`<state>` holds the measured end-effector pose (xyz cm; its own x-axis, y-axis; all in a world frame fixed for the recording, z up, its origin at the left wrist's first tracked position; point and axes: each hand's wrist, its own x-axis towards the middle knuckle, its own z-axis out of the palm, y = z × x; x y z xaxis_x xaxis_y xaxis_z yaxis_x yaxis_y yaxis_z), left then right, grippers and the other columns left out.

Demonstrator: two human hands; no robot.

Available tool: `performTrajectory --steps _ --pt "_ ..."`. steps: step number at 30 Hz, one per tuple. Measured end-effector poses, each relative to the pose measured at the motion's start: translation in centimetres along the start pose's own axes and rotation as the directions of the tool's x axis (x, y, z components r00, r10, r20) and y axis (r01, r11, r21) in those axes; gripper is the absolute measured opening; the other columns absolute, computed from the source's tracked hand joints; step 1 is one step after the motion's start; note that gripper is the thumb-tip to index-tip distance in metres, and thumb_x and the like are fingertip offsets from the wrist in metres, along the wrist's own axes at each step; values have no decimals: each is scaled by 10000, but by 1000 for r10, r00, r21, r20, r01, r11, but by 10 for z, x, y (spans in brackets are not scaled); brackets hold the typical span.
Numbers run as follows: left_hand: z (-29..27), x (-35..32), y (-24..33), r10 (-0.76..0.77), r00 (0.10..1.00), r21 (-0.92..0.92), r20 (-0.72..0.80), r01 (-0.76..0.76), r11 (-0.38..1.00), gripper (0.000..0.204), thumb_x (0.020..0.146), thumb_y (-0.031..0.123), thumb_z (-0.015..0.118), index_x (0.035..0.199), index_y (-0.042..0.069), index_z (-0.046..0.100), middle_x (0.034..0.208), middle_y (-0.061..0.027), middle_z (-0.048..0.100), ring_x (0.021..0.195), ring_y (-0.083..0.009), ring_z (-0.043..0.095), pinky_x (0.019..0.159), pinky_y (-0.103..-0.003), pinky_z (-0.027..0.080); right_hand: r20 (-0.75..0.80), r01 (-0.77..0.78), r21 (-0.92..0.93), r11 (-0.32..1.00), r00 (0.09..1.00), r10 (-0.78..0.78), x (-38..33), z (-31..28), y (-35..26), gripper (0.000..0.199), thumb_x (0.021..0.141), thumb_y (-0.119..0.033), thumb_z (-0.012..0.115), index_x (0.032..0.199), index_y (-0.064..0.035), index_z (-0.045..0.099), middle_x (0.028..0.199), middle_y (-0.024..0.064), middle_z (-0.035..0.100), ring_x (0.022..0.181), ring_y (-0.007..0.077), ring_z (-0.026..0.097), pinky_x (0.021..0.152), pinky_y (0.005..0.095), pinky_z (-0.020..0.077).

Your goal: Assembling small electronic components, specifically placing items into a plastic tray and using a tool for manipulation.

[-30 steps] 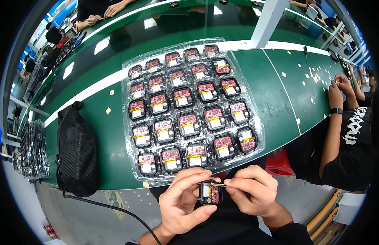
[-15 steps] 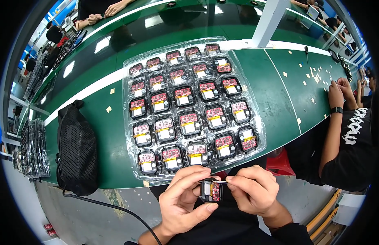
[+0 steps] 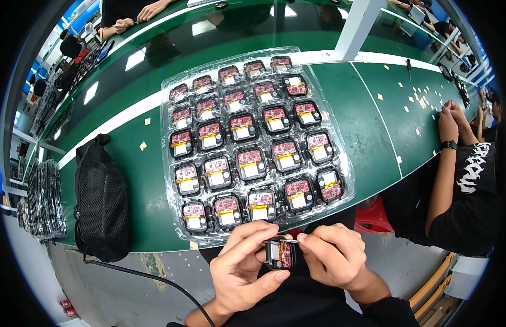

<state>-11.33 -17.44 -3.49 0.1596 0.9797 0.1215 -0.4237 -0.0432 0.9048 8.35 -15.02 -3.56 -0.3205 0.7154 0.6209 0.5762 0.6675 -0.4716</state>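
Below the table's front edge, my left hand (image 3: 242,264) grips a smartwatch case (image 3: 279,254) between thumb and fingers. The black, squarish case is tilted on its side and its inside shows a red circuit board and a pale battery block. My right hand (image 3: 335,255) pinches a thin metal tool (image 3: 292,241), whose tip lies at the case's upper edge; what exactly the tip touches is too small to tell. Just beyond my hands lies a clear plastic tray (image 3: 174,210) holding rows of similar open cases with red boards, white blocks and yellow tape.
A black mesh bag (image 3: 102,201) lies left of the tray, with a black cable (image 3: 155,279) running toward my left arm. Small pale scraps (image 3: 422,101) dot the green table (image 3: 367,139). A grey post (image 3: 360,27) rises behind. At right sits a co-worker (image 3: 465,191).
The view has shifted slightly, so the tray appears a little further left. Both hands keep their hold, and my right hand sits marginally closer to the case.
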Motion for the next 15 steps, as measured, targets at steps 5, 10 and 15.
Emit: performTrajectory --steps 5,10,15 --pt "2 0 1 7 1000 1 -25 -7 1000 624 832 -109 778 1400 -145 522 1421 -199 438 1295 -271 557 1061 -379 532 -20 24 -8 1000 1000 -24 1 2 -1 339 681 37 798 1015 5 755 895 78 648 615 170 626 508 267 498" --pt "3 -2 1 -19 999 29 -51 21 999 631 833 -135 760 1413 -141 512 1430 -191 430 1297 -273 555 1069 -381 537 13 15 -34 999 1000 -14 0 2 -4 330 690 29 781 1018 7 756 894 78 651 620 172 637 512 273 514" --pt "0 -4 -2 4 1000 33 -22 -3 999 640 816 -148 765 1410 -116 529 1427 -207 444 1314 -304 554 1073 -402 544 71 -32 19 999 997 31 3 -1 -4 312 702 39 784 1011 -5 761 890 69 661 626 180 648 523 282 531"
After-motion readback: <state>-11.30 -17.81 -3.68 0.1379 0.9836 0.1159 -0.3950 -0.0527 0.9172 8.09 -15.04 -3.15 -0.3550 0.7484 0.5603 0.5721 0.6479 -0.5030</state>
